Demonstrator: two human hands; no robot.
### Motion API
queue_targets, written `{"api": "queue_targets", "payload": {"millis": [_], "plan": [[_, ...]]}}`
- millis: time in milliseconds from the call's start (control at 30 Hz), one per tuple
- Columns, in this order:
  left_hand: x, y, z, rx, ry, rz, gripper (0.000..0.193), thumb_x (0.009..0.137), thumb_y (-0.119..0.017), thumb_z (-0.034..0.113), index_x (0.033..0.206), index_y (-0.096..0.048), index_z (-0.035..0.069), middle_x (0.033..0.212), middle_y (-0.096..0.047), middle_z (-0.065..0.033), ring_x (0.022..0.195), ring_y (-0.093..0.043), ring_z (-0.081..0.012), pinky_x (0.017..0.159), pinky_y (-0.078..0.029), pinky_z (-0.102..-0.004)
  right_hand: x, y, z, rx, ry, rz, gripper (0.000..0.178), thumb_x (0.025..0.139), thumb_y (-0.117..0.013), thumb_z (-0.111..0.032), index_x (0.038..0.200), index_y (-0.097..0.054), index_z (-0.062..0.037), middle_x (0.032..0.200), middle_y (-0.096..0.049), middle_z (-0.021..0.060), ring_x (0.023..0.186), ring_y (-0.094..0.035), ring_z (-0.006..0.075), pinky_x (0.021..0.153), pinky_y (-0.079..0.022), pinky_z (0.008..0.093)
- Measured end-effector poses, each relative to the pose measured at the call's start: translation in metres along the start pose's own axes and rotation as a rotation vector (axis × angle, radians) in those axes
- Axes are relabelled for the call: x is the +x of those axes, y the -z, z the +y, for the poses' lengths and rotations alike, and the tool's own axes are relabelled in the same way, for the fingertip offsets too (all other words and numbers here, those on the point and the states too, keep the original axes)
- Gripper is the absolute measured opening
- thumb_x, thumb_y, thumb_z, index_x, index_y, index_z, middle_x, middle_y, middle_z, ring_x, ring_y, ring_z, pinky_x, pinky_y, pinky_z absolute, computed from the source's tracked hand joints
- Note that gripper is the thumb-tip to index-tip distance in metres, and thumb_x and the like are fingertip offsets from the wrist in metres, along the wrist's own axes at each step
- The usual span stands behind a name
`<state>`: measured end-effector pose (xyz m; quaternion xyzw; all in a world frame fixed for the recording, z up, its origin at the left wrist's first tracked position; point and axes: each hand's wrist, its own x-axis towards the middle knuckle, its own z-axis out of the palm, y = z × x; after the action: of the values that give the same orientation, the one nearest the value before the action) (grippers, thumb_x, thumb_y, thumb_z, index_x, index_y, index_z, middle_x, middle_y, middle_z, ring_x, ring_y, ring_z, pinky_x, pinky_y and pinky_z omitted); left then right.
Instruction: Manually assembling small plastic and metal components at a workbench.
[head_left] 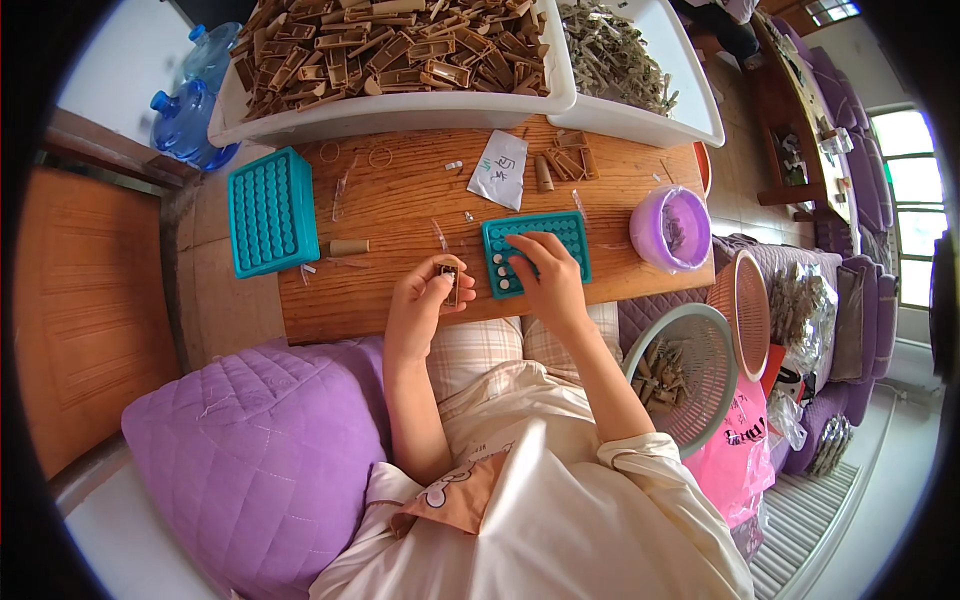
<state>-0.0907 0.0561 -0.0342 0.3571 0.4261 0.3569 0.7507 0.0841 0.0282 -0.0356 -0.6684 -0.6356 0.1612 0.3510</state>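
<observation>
My left hand [425, 300] holds a small brown plastic casing [449, 283] upright, its thumb pressed against the open front. A pale bit shows inside the casing, too small to name. My right hand [548, 280] reaches over a teal tray [500, 228] with rows of round wells. Its thumb and forefinger stand apart just above the wells, with nothing visible between them. Several small white round pieces [502, 271] sit in the tray's left column, near my right thumb.
Behind the table stand white bins of brown casings [350, 106] and metal parts [615, 65]. A teal rack [270, 212] lies left, near a brown casing [349, 247]. At right are a purple tub [648, 235] and a grey basket [712, 345]. A paper note [499, 172] lies behind the tray.
</observation>
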Motion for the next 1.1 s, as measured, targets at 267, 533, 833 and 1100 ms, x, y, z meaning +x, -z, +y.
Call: {"api": "queue_targets", "payload": {"millis": [267, 533, 833, 1100], "plan": [[-0.005, -0.006, 0.008, -0.05, 0.033, -0.068, 0.022, 0.084, -0.047, 0.016, 0.1, -0.054, 0.002, 0.086, -0.059, -0.0079, 0.073, -0.059, -0.0124, 0.064, -0.048, -0.0229, 0.01, -0.007, -0.002, -0.099, 0.03, -0.095, 0.01, 0.073, -0.057, -0.005, 0.082, -0.056, -0.0047, 0.084, -0.055, 0.0054, 0.074, -0.054, 0.0243, 0.061, -0.045, 0.0322], [-0.016, -0.021, 0.012, -0.127, 0.019, -0.173, 0.025, 0.084, -0.049, 0.008, 0.107, -0.049, -0.002, 0.092, -0.058, -0.008, 0.079, -0.058, -0.0121, 0.07, -0.051, -0.0248, -0.006, 0.009, -0.06, 0.348, -0.007, 0.162, 0.014, 0.07, -0.057, 0.006, 0.08, -0.052, -0.0023, 0.088, -0.057, 0.0105, 0.078, -0.057, 0.0236, 0.062, -0.048, 0.0283], [-0.028, -0.036, 0.017, -0.08, -0.033, -0.185, 0.029, 0.083, -0.052, 0.007, 0.11, -0.048, -0.003, 0.094, -0.058, -0.0061, 0.082, -0.056, -0.01, 0.069, -0.05, -0.0227, -0.023, -0.007, -0.042, 0.361, 0.313, 0.393, 0.015, 0.069, -0.058, 0.01, 0.08, -0.052, 0.0012, 0.09, -0.059, 0.0142, 0.083, -0.059, 0.0241, 0.067, -0.05, 0.0278], [-0.03, -0.034, 0.021, 0.204, -0.118, -0.072, 0.029, 0.082, -0.053, 0.008, 0.109, -0.051, -0.001, 0.083, -0.062, -0.0058, 0.072, -0.058, -0.0074, 0.062, -0.047, -0.0198, -0.01, 0.029, -0.05, 0.372, 0.115, -0.012, 0.012, 0.07, -0.057, 0.005, 0.08, -0.052, 0.001, 0.091, -0.058, 0.0129, 0.079, -0.059, 0.0254, 0.064, -0.049, 0.0295]]}}
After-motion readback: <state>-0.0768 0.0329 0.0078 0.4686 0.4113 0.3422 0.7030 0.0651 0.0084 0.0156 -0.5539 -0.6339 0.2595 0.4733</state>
